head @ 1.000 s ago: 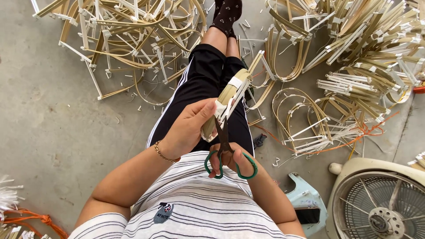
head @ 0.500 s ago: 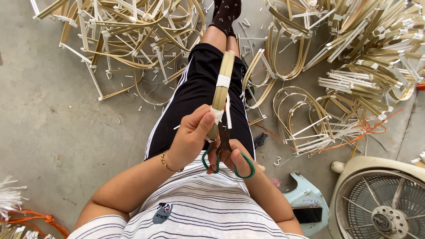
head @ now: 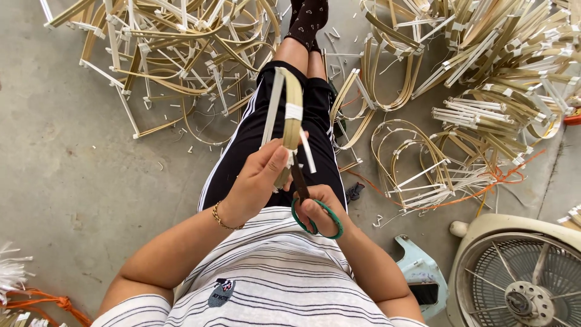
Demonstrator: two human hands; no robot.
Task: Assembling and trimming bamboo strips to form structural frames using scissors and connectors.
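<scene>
I sit on a concrete floor with my legs stretched out. My left hand (head: 255, 181) grips a bent bundle of tan bamboo strips (head: 292, 110) bound with white tape, held upright over my lap. My right hand (head: 319, 209) has its fingers through the green handles of a pair of scissors (head: 301, 189), whose blades point up at the lower end of the bundle, just beside my left thumb. A white strip end sticks out of the bundle near the blades.
Piles of bent bamboo strip loops (head: 181, 54) lie on both sides of my legs, with more at the right (head: 496, 91). Orange cord (head: 484, 188) runs through them. A floor fan (head: 520, 278) lies at lower right beside a pale blue holder (head: 417, 272).
My left hand has turned the bundle from slanting to upright and lifted it a little. The scissors have stayed at its lower end.
</scene>
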